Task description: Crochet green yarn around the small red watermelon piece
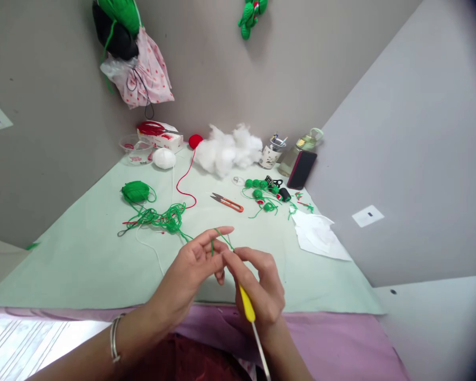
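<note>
Near the table's front edge, my left hand (196,262) has green yarn (223,233) looped over its raised index finger, with the thumb pressed towards the other fingers. My right hand (259,283) grips a crochet hook by its yellow handle (246,302); the metal shaft runs down towards me. The fingertips of both hands meet, and whatever is between them is too small to make out. From my left hand the yarn leads back to a loose green tangle (172,217) beside a green ball (135,191).
Orange thread snips (227,202) lie mid-table. Behind are white stuffing (228,151), a red yarn ball (195,141), a white ball (164,158) and a box (164,138) with red scissors. Rightward are green beadlike pieces (257,194), a phone (302,170), a bottle (291,159) and white sheets (319,235).
</note>
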### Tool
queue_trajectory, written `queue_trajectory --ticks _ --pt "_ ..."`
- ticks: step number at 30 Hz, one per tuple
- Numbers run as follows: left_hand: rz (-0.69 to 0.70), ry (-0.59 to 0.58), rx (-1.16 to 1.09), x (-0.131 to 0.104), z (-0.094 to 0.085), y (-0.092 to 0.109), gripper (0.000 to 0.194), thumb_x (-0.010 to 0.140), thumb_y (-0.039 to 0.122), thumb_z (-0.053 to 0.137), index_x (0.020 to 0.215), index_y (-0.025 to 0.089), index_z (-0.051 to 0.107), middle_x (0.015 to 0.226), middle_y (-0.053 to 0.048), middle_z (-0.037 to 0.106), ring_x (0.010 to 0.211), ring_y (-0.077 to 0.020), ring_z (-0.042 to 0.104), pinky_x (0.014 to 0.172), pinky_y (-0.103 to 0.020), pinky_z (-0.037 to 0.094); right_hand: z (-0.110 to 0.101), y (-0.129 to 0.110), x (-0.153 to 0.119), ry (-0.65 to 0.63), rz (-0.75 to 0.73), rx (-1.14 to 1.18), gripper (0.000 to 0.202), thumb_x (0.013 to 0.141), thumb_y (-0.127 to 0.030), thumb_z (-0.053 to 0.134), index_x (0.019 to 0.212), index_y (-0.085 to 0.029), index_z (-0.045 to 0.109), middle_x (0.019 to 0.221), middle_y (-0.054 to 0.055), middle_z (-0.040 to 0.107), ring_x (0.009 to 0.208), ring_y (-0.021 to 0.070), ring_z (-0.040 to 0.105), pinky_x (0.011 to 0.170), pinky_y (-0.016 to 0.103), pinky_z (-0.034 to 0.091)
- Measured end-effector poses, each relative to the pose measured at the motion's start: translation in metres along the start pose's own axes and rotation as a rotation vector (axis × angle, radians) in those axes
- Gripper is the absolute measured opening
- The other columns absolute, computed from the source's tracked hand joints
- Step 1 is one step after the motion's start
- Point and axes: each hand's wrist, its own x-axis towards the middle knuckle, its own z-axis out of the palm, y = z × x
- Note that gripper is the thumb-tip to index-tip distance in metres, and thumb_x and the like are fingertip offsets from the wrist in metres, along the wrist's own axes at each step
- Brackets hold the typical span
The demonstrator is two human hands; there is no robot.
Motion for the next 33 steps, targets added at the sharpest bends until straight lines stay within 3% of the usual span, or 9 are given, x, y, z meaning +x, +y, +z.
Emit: queue_trajectory --ticks 3,6,10,15,20,25,28,31,33 --pt "-0.139 -0.033 -0.127 0.002 -0.001 0.006 0.041 0.083 0.023 0.078 0.122 0.017 0.068 0.073 0.004 0.054 0.056 -0.0035 0.044 0.055 -0.016 0.042 -0.004 0.0 0.005 0.056 0.258 0.222 0.028 0.096 -0.007 0.051 0.109 -0.023 0.07 0.092 0.005 0.069 0.087 0.0187 0.066 0.075 0.034 0.054" --pt "-0.102 -0.032 -0.116 0.002 0.001 0.009 0.041 0.08 0.022 0.079 0.12 0.017 0.07 0.073 0.004 0.054 0.055 -0.0036 0.044 0.054 -0.017 0.042 -0.007 -0.001 0.012 0.101 0.457 0.45 0.025 0.099 -0.013 0.049 0.098 -0.024 0.071 0.081 0.002 0.067 0.075 0.0162 0.062 0.07 0.033 0.051" --pt "-0.02 -0.045 -0.019 0.001 0.001 0.007 0.036 0.08 0.023 0.079 0.115 0.021 0.072 0.076 0.004 0.055 0.057 -0.0044 0.047 0.058 -0.019 0.043 -0.005 -0.003 0.014 0.044 0.484 0.517 0.022 0.098 -0.016 0.053 0.099 -0.025 0.073 0.094 0.004 0.071 0.08 0.0162 0.063 0.07 0.032 0.051" --pt "-0.002 -0.026 0.059 -0.001 -0.003 0.01 0.033 0.082 0.026 0.078 0.114 0.022 0.072 0.081 0.003 0.056 0.059 -0.0054 0.048 0.058 -0.02 0.042 -0.01 -0.004 0.01 0.097 0.497 0.459 0.022 0.1 -0.017 0.051 0.1 -0.023 0.073 0.083 0.002 0.068 0.075 0.0152 0.062 0.071 0.032 0.05" --pt "-0.012 -0.072 0.068 -0.001 -0.001 0.011 0.034 0.083 0.027 0.076 0.116 0.023 0.072 0.082 0.003 0.056 0.06 -0.0057 0.05 0.06 -0.021 0.042 -0.01 0.0 0.013 0.121 0.586 0.729 0.024 0.102 -0.021 0.049 0.095 -0.025 0.072 0.084 0.001 0.067 0.068 0.0127 0.06 0.066 0.03 0.05" --pt "0.026 -0.072 0.069 0.0 0.003 0.003 0.034 0.083 0.026 0.078 0.116 0.025 0.073 0.08 0.003 0.058 0.065 -0.0075 0.051 0.062 -0.02 0.044 -0.004 -0.003 0.015 0.059 0.48 0.517 0.022 0.098 -0.014 0.054 0.101 -0.025 0.073 0.092 0.003 0.071 0.08 0.0157 0.064 0.07 0.03 0.052" --pt "0.057 -0.025 0.032 0.001 0.004 -0.002 0.039 0.08 0.026 0.081 0.118 0.025 0.073 0.08 0.002 0.06 0.068 -0.0084 0.051 0.062 -0.019 0.044 -0.001 -0.005 0.01 0.037 0.325 0.288 0.028 0.095 -0.009 0.056 0.11 -0.026 0.073 0.094 0.004 0.07 0.084 0.0174 0.066 0.07 0.03 0.055" --pt "-0.05 -0.033 -0.065 0.002 0.003 -0.002 0.044 0.08 0.027 0.081 0.122 0.021 0.071 0.073 0.003 0.058 0.058 -0.0056 0.044 0.057 -0.018 0.042 -0.002 -0.004 0.005 0.017 0.164 0.125 0.037 0.091 -0.005 0.06 0.119 -0.026 0.071 0.105 0.008 0.069 0.093 0.0198 0.067 0.074 0.032 0.056" --pt "-0.123 -0.039 -0.13 0.003 0.0 0.001 0.04 0.081 0.025 0.08 0.12 0.017 0.073 0.069 0.004 0.054 0.054 -0.0041 0.04 0.053 -0.016 0.039 -0.005 -0.002 0.007 0.043 0.242 0.173 0.032 0.093 -0.006 0.058 0.114 -0.025 0.072 0.099 0.006 0.069 0.089 0.019 0.067 0.073 0.032 0.055"
